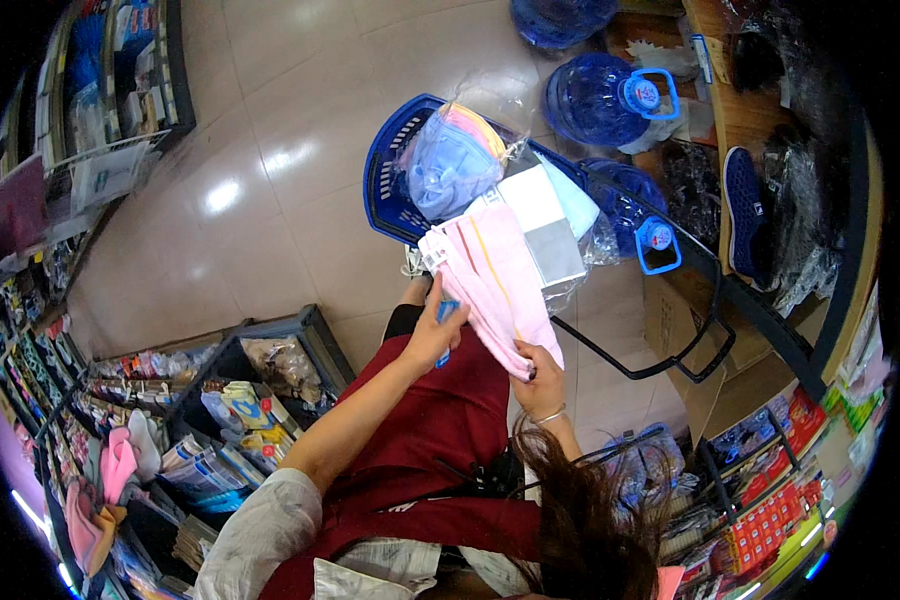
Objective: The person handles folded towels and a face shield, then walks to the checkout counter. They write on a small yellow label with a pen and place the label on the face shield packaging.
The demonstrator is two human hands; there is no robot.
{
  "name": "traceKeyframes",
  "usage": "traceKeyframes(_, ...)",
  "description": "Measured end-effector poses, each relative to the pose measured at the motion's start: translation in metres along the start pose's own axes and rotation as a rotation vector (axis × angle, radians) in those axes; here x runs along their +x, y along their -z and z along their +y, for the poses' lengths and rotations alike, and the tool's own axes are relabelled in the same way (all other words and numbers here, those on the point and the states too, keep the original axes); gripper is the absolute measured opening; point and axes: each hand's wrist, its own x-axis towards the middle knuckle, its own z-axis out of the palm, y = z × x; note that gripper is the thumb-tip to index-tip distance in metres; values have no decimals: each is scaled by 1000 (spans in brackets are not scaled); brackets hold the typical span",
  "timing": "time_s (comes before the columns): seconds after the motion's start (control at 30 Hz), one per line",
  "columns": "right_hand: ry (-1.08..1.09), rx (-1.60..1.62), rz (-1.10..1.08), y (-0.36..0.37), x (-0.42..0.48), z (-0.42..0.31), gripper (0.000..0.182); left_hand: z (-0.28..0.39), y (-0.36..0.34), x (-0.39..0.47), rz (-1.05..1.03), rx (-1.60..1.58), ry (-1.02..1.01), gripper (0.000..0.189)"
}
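Note:
A folded pink towel [499,277] with brown and yellow stripes is spread in front of me. My right hand [541,376] grips its near end, thumb on top. My left hand [436,328] closes around a small blue object [445,311], mostly hidden by the fingers, so its kind cannot be told. The left index finger stretches toward a white tag [434,250] at the towel's far left corner. Beyond the towel, a blue plastic shopping basket [379,176] holds a bagged bundle of blue, pink and yellow cloth [454,169]. White-and-grey folded fabric [544,217] lies beside that bundle.
The basket's black handle [630,373] juts out to the right. Large blue water bottles [589,97] stand behind it, near a cardboard box [675,330] and a shelf with a navy shoe [742,210]. Stocked shelving [251,360] stands at left on the tiled floor [300,225].

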Motion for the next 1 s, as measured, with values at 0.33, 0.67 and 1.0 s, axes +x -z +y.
traceKeyframes(0.33,243,24,-397,-20,4,-46,34,9,27,-41,-205,438,-33,21)
traceKeyframes(0.67,-120,-218,47,10,86,34,26,38,89,-96,190,273,-47,21)
traceKeyframes(1.0,-22,-583,21,-57,101,108,35,36,93,-96,234,222,-19,28)
